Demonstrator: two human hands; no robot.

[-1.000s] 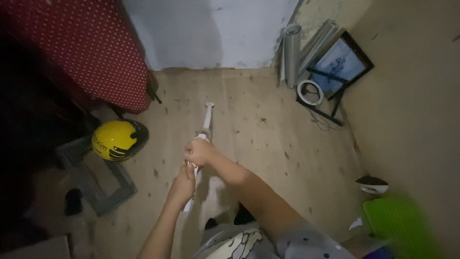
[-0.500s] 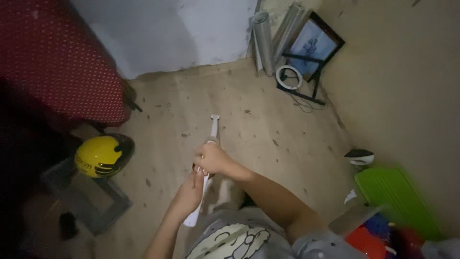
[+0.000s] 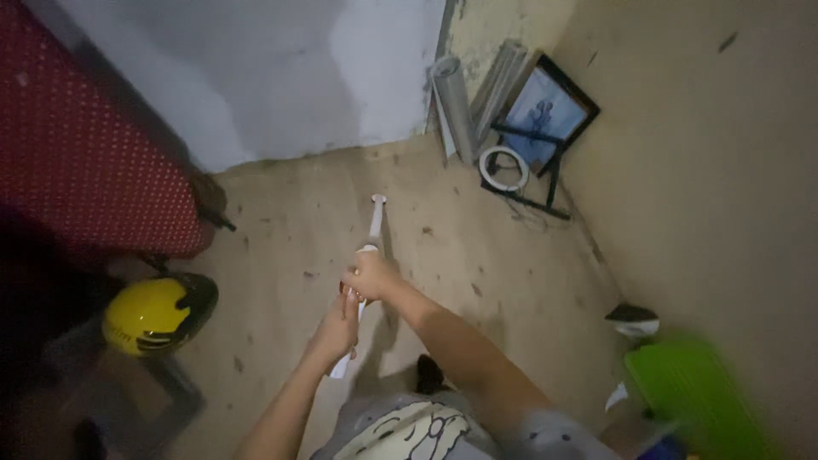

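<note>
Both hands grip a long white pole (image 3: 373,223) that points away from me toward the white wall, its far tip just above the dirty tan floor (image 3: 290,238). My right hand (image 3: 369,277) is closed around the pole higher up. Just below it my left hand (image 3: 337,328) holds the pole's lower part. The pole's near end shows white under my left hand. What the pole belongs to cannot be told.
A yellow helmet (image 3: 152,315) lies at the left on a dark frame. A red dotted cloth (image 3: 85,162) hangs at far left. Rolled sheets (image 3: 454,106), a framed picture (image 3: 545,115) and a white ring (image 3: 504,168) lean in the corner. A green object (image 3: 694,396) sits at right.
The view has tilted up and shifted, showing more of the white wall and corner. Both hands keep their grip on the pole, which stays pointed at the wall.
</note>
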